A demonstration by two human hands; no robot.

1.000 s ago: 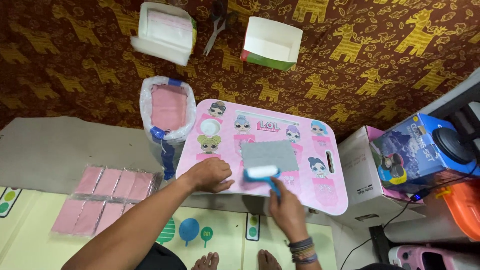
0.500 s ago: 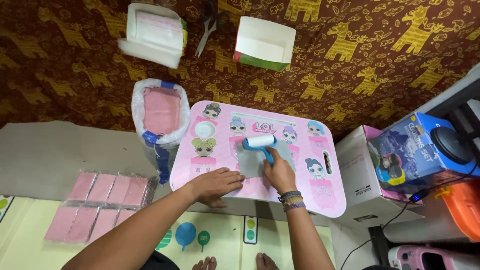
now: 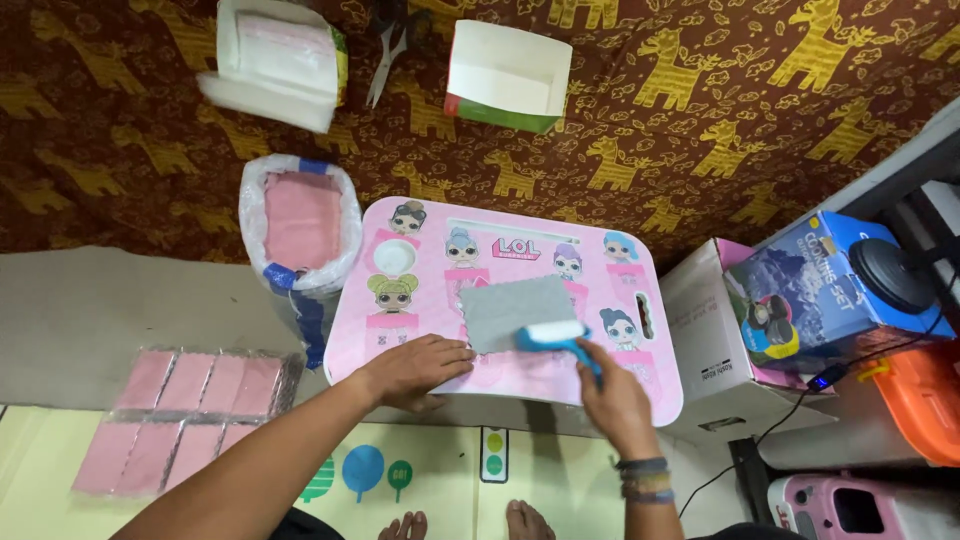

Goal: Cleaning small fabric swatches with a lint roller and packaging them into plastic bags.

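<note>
A blue-handled roller [image 3: 553,335] is held clamped in the right hand [image 3: 612,392] at the near right edge of the grey sheet [image 3: 518,310], pinned flat on the pink worktop [image 3: 640,385] by the left hand [image 3: 415,368].

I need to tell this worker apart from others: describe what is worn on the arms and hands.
Both forearms are bare, with no sleeves in view and no gloves. The left hand shows no rings, and its wrist has no band. The right hand has a stack of bracelets at the wrist, dark and multicoloured beaded bands.
</note>
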